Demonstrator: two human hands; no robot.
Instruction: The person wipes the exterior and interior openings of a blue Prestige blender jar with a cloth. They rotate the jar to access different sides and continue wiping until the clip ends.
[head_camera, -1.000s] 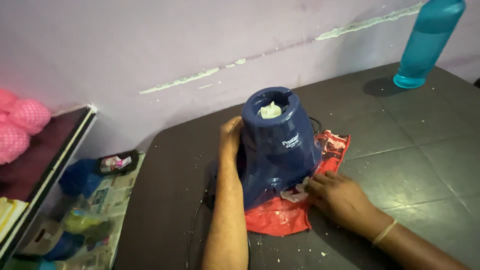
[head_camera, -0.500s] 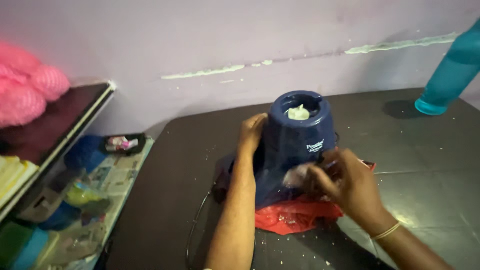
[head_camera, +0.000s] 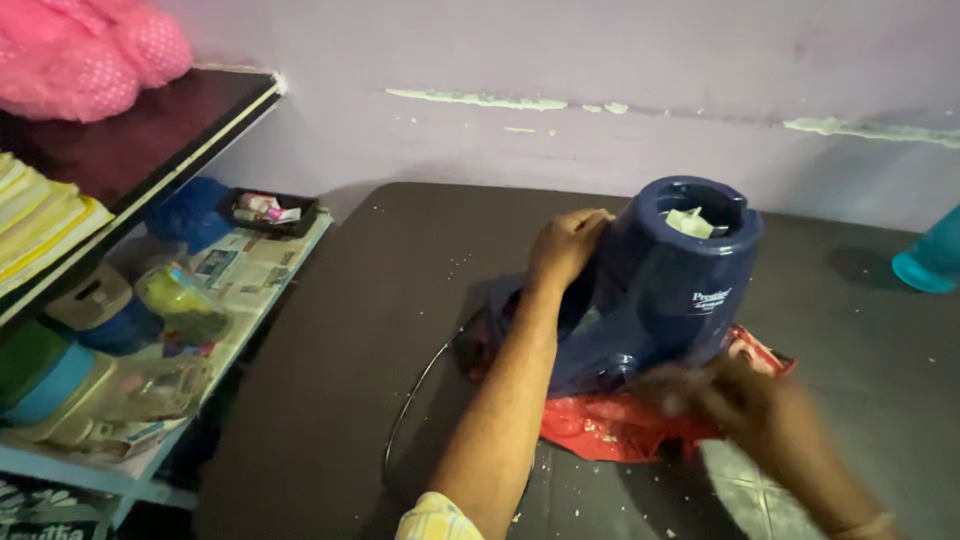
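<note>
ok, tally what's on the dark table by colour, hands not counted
Blue: 1, the mixer-grinder base, gripped by the left hand
Red: 1, the plastic bag under it, next to the blurred right hand
Teal: 1, the bottle at the right edge
Black: 1, the thin cord
Total: 4 on the table

The mixer base (head_camera: 660, 285) stands on a plastic bag (head_camera: 610, 425) on the table (head_camera: 340, 330). My left hand (head_camera: 565, 245) is on its left side, my right hand (head_camera: 735, 395) before it. A bottle (head_camera: 930, 260) stands far right; shelves (head_camera: 130, 150) lie left.
</note>
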